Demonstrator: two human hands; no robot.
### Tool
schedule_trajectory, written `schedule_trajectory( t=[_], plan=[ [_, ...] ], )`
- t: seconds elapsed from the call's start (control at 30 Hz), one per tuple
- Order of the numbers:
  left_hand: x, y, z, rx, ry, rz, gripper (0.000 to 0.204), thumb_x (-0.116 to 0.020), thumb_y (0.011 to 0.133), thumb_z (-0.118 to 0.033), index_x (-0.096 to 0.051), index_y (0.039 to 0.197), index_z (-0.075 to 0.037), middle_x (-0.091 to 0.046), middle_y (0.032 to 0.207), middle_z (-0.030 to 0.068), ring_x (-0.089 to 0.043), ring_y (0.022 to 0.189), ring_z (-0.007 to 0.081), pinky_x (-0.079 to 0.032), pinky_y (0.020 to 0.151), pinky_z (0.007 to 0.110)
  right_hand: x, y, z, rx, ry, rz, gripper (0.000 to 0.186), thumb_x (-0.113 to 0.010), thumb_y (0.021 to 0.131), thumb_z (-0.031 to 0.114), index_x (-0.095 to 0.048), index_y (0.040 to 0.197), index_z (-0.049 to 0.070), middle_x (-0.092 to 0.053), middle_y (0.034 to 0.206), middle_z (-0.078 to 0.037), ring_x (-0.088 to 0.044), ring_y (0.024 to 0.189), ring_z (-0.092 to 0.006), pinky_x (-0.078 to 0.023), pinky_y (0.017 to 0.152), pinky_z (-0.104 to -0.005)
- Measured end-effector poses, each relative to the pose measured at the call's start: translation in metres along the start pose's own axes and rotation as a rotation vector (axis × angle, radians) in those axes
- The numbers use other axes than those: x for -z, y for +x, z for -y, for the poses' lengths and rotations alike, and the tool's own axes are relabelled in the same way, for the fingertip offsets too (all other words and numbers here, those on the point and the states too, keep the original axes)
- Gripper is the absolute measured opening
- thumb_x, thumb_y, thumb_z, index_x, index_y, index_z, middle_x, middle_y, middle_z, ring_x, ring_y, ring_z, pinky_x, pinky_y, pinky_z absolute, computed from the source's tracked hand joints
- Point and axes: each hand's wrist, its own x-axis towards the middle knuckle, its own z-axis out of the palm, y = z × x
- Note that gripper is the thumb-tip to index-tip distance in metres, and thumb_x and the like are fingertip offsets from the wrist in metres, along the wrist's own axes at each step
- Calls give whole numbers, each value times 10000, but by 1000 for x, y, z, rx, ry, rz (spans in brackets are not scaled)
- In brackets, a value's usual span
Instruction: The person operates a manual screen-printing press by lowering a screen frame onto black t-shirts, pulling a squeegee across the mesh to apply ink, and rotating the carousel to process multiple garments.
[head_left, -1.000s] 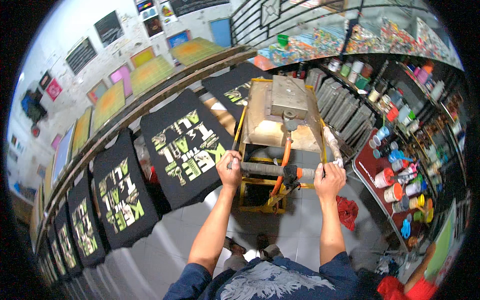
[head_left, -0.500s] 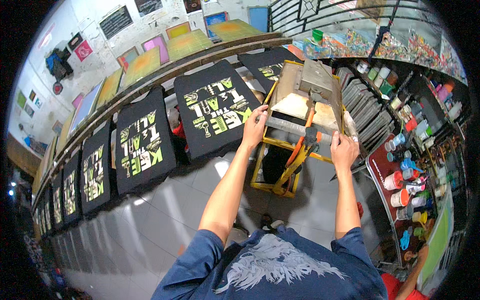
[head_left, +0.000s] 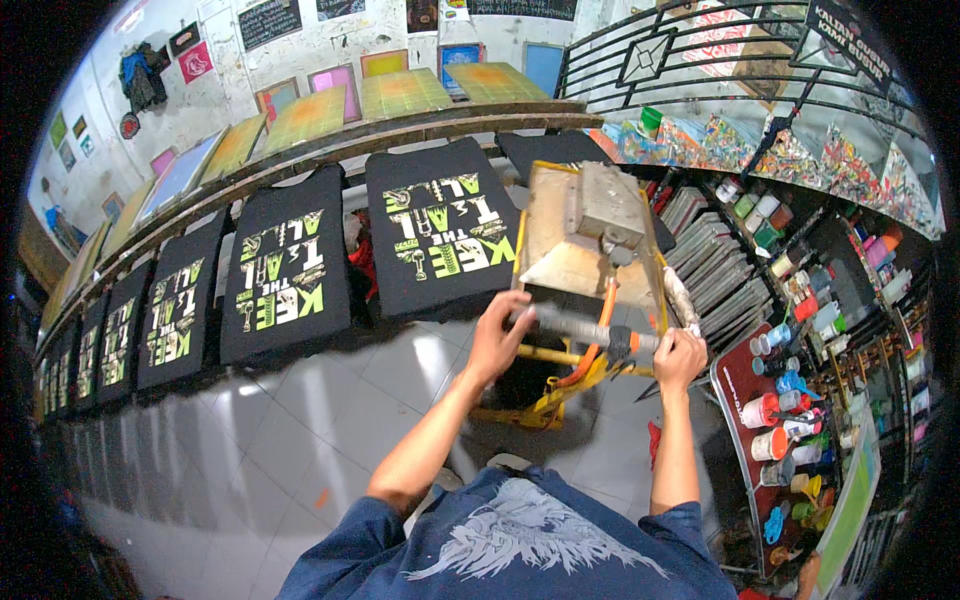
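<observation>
My left hand (head_left: 495,340) is loosely curled round the left end of a grey wrapped bar (head_left: 565,326), and my right hand (head_left: 680,358) grips its right end. The bar belongs to a wheeled-looking yellow frame (head_left: 550,405) bearing a boxy metal heating head (head_left: 600,208) over a pale plate, with an orange hose running down. Left of it, several black T-shirts (head_left: 392,260) with green and white prints lie on boards along a long rail (head_left: 350,143). The farthest shirt (head_left: 525,147) is partly hidden behind the metal head.
A dark-red table (head_left: 738,420) at right holds tubs, cups and tools beside paint shelves (head_left: 875,300) and stacked grey panels (head_left: 705,250). A co-worker's arm (head_left: 805,575) shows at lower right, near a green panel (head_left: 845,520). Coloured screens and a black railing (head_left: 640,65) stand behind.
The view has shifted. The yellow machine with both hands on it has swung, now sitting closer against the neighbouring shirt and covering more of the farthest one. My left hand's fingers look looser.
</observation>
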Motion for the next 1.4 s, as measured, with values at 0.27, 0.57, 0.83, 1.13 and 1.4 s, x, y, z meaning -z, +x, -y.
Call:
schedule_trajectory(
  t=[0.27, 0.57, 0.83, 1.13, 1.4],
  plan=[
    [42, -85, -52, 131, 131, -214, 175, -764, 890, -100, -619, 865, -6, -657, 1001, 142, -638, 968, 278, -508, 879, 385, 2, -1, 33, 210, 277, 78, 263, -577, 788, 244, -487, 593, 93, -499, 624, -161, -496, 593, -396, -363, 553, -500],
    [37, -54, -16, 51, 161, -695, 291, -591, 857, -83, -363, 683, -32, -452, 781, 71, -415, 725, 177, -332, 656, 323, -44, 54, 88, 330, 474, 64, 211, -553, 812, 185, -559, 626, 86, -567, 631, -87, -561, 591, -294, -411, 587, -427],
    [59, 2, 39, -110, 301, -821, 243, -498, 860, -111, -380, 687, 13, -460, 702, 116, -405, 620, 196, -296, 564, 357, -103, 104, 126, 347, 545, 7, 250, -583, 822, 151, -501, 593, 94, -488, 566, -83, -538, 537, -289, -407, 551, -422],
    [97, 57, 77, -128, 324, -881, 201, -442, 858, -78, -334, 705, -7, -400, 706, 72, -352, 623, 160, -270, 563, 328, -152, 133, 165, 372, 613, 3, 243, -613, 802, 185, -516, 592, 113, -543, 580, -82, -575, 541, -284, -448, 549, -431],
    [110, 84, 89, -139, 394, -889, 176, -430, 858, -59, -361, 718, 23, -399, 717, 78, -390, 657, 185, -320, 608, 330, -188, 152, 181, 374, 665, -7, 251, -658, 805, 162, -566, 577, 113, -590, 586, -87, -608, 560, -279, -481, 560, -410]
  ],
)
